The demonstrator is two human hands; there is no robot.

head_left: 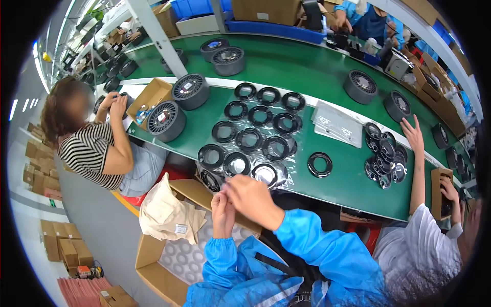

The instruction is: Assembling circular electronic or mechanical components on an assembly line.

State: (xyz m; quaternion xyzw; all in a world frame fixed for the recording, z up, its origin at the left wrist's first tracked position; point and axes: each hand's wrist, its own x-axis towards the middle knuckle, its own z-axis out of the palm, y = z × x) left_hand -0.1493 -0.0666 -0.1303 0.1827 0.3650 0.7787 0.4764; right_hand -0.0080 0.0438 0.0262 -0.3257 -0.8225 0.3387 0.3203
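Note:
My left hand (pixel 223 211) and my right hand (pixel 251 198) meet at the near edge of the green bench, fingertips pinched together. Whatever lies between the fingers is too small or hidden to make out. Just beyond them, glossy black rings (pixel 250 139) lie in rows on a clear plastic sheet (pixel 294 176). The ring closest to my hands (pixel 210 180) sits at the sheet's near left corner. To the right, a single black ring (pixel 319 165) rests on the green surface. Farther right is a heap of black rings (pixel 384 159).
Below my hands stands an open carton (pixel 148 261) of pale round pieces, a beige cloth (pixel 169 212) over its edge. Flat clear bags (pixel 337 125) lie on the bench. Dark round wheel-like units (pixel 166 121) stand behind. A person in stripes (pixel 92 148) works left; another in white (pixel 417 240) reaches at right.

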